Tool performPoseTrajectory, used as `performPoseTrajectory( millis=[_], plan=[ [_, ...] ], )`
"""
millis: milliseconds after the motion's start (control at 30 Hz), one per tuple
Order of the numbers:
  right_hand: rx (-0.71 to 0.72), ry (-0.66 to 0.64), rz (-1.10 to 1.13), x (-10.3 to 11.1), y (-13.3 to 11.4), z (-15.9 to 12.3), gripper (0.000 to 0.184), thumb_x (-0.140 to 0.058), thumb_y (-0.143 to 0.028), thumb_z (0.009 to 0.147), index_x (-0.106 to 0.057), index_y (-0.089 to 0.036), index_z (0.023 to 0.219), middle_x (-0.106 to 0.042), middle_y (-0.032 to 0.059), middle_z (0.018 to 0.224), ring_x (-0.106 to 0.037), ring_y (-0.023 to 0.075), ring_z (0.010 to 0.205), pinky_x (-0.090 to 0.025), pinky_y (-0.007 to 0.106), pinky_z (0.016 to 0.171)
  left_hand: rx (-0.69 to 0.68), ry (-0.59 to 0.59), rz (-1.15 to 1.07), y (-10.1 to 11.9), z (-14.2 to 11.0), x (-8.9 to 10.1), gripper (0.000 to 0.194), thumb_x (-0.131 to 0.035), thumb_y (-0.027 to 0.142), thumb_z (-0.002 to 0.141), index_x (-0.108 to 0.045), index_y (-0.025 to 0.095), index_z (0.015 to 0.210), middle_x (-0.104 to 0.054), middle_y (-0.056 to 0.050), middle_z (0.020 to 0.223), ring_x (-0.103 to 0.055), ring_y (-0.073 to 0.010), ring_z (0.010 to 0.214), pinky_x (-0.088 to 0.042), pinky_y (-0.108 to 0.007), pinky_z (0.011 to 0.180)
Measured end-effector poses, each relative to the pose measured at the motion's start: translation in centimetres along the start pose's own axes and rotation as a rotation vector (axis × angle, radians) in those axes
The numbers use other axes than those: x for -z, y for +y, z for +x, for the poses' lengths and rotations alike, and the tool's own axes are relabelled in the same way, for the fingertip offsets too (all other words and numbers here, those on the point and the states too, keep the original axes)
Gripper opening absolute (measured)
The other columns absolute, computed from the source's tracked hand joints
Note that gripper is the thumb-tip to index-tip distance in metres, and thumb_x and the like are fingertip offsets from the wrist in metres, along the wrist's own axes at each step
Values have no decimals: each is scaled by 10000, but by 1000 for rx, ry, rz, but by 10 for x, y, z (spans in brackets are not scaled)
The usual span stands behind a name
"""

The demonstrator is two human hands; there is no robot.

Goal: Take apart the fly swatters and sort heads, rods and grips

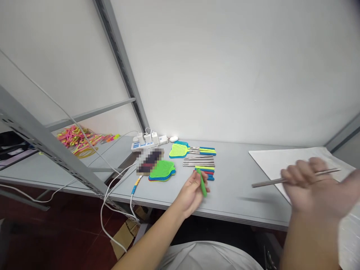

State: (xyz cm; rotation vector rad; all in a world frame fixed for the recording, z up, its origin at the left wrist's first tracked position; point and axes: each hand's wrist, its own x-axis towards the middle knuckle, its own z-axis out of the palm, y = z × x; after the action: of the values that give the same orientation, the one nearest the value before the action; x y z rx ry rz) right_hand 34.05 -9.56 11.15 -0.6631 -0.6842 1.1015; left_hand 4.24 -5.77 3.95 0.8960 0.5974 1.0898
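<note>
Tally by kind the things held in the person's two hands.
Green handle: 1, in the left hand
Metal rod: 1, in the right hand
Total: 2

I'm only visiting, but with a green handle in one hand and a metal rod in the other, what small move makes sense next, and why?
Probably bringing the rod in the right hand toward the green handle in the left hand: they're apart, while the swatters behind have metal rods with coloured handles.
</note>
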Motion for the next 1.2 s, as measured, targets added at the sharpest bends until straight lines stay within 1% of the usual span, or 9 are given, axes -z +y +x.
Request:
performPoseTrajectory(
  millis=[100,233,400,533,667,800,967,1100,1200],
  plan=[
    [16,112,71,-20,31,-21,449,-482,-591,855,-423,-213,621,-219,-71,510,-206,85,436,-252,254,449,-120,119,157,-2,3,11,286,-595,465,914,-518,235,1066,-557,-4,971,-576,-103,835,-474,-286,866],
    [-17,157,68,-22,43,-33,292,-521,-396,825,-456,-195,622,-260,-62,500,-220,76,435,-219,253,458,-176,158,454,-5,-2,24,252,-653,394,877,-552,188,979,-644,-68,1022,-634,-177,924,-489,-360,891],
    [74,253,10,-18,37,-43,209,-507,-287,781,-424,-200,611,-267,-57,477,-222,82,425,-198,268,459,-254,162,904,-1,1,30,133,-725,298,791,-653,199,843,-640,-71,1094,-580,-250,1057,-443,-429,951],
    [119,321,-25,-24,37,-49,180,-500,-251,771,-420,-202,616,-267,-52,488,-227,88,437,-216,275,470,-348,219,1213,4,5,33,25,-703,242,810,-697,248,834,-588,-56,1169,-448,-299,1160,-327,-527,1026],
    [214,309,-96,-27,40,-52,226,-475,-282,842,-469,-205,629,-272,-47,498,-238,100,455,-246,294,493,-389,223,1445,5,10,34,56,-677,222,841,-714,264,846,-551,-62,1272,-412,-324,1181,-341,-536,977],
    [335,245,-239,-25,47,-47,310,-437,-357,927,-563,-218,679,-333,-24,565,-326,135,536,-299,325,553,-446,194,1709,2,18,34,85,-659,205,862,-710,273,856,-536,-56,1295,-433,-315,1160,-390,-485,906],
    [456,57,-594,-28,58,-25,314,-479,-466,926,-641,-238,782,-474,39,762,-455,207,731,-351,363,641,-399,171,1699,3,24,39,120,-676,223,857,-685,281,961,-524,-60,1315,-438,-315,1179,-388,-488,917],
    [289,-144,-1033,-48,69,5,276,-414,-372,981,-653,-276,1081,-528,66,938,-506,234,883,-397,376,770,-352,103,1646,7,29,39,451,-743,270,804,-586,290,1227,-485,-90,1381,-434,-315,1238,-358,-518,1007],
    [186,-364,-1207,-69,85,37,368,-359,-322,1006,-522,-327,1335,-522,72,1035,-531,222,924,-441,360,794,-286,-1,1671,10,41,33,691,-805,356,737,-488,302,1348,-417,-111,1478,-401,-349,1309,-324,-584,1047]
  ],
)
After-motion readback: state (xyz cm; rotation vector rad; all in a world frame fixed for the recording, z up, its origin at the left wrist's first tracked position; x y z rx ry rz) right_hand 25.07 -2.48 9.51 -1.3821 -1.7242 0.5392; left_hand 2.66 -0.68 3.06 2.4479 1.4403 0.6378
